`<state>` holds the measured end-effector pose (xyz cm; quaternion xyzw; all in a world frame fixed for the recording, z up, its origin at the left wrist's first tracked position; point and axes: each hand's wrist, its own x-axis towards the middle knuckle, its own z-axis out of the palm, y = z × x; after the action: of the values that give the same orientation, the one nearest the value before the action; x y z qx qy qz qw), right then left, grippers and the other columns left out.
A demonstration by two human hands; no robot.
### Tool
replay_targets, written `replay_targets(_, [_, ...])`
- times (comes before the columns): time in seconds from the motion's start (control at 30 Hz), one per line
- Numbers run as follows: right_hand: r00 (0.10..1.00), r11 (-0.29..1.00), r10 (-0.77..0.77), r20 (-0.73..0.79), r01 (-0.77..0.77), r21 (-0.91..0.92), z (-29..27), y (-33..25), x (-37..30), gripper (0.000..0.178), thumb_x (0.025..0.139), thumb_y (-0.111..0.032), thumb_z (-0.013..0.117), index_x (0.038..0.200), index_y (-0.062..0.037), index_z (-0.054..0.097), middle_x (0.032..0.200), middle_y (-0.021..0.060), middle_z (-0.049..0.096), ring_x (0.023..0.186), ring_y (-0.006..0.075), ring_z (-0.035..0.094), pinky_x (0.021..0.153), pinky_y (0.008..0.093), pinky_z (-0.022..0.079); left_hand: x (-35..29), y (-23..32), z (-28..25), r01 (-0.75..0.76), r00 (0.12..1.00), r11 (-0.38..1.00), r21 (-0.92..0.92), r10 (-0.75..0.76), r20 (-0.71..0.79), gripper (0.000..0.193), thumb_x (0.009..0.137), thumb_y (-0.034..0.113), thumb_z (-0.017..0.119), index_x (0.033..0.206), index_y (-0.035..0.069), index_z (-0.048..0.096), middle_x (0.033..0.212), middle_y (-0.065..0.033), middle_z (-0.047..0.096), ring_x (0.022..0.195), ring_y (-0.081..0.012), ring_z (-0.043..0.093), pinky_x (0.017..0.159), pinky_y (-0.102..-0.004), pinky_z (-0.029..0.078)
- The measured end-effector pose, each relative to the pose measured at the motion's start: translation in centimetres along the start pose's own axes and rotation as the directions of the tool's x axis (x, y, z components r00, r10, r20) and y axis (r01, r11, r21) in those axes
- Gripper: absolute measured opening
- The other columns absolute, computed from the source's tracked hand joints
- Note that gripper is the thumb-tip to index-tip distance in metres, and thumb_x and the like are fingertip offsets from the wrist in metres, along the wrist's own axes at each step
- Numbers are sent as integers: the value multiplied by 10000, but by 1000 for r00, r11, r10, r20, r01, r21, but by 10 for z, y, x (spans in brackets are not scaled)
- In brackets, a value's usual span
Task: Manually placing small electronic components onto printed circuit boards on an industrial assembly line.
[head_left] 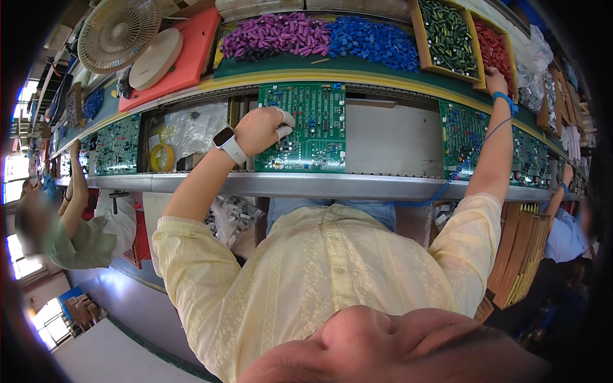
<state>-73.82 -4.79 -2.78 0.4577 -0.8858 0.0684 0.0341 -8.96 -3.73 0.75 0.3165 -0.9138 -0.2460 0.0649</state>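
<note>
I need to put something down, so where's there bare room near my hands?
The grey panel between the middle board and the right board looks bare, though perhaps lower than them. A narrow green strip lies mostly free in front of the purple parts. It's crowded left of the middle board, with tape and plastic, and around your right hand.

Pale yellow shirt; white-strapped watch; blue wristband, coiled cord; white finger covers.

anything in the right hand is hidden.
</note>
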Motion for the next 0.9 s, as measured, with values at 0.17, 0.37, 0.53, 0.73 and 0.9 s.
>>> replay_targets(0.17, [999,989,-37,-40,42,139,7,8,4,374,807,-255,581,1160,-132,571,1079,162,606,1033,330,552,877,414,441,0,-4,3,-26,1000,1000,16,26,-6,128,775,165,623,858,71,649,848,-113,637,820,-293,593,732,-383,475])
replay_targets(0.37, [996,987,-37,-87,50,156,10,2,5,350,817,-215,563,1158,-139,571,1078,152,610,1016,325,565,865,408,450,1,3,4,3,1000,1000,-10,-3,-8,127,771,158,629,857,67,653,852,-111,638,828,-288,591,740,-381,473])
replay_targets(0.53, [998,985,-37,-52,45,169,12,9,9,356,825,-195,552,1178,-161,563,1079,152,609,1021,320,565,875,405,446,2,4,4,-10,1000,1000,-6,10,-13,126,767,147,632,855,59,653,853,-113,637,830,-291,589,749,-379,471])
replay_targets(0.73, [995,951,-19,-98,48,304,14,-5,7,354,836,-218,542,1183,-147,562,1098,141,605,1038,314,558,891,401,436,-2,2,5,-12,1000,1000,9,12,-23,126,761,137,634,857,56,652,855,-114,637,830,-294,588,745,-379,473])
replay_targets(0.9, [998,997,-5,-55,10,82,12,5,16,372,842,-310,525,1181,-162,565,1107,152,595,1049,342,544,890,407,434,2,8,7,-59,997,998,26,61,-52,115,748,133,636,841,67,649,835,-106,632,818,-292,584,727,-386,476])
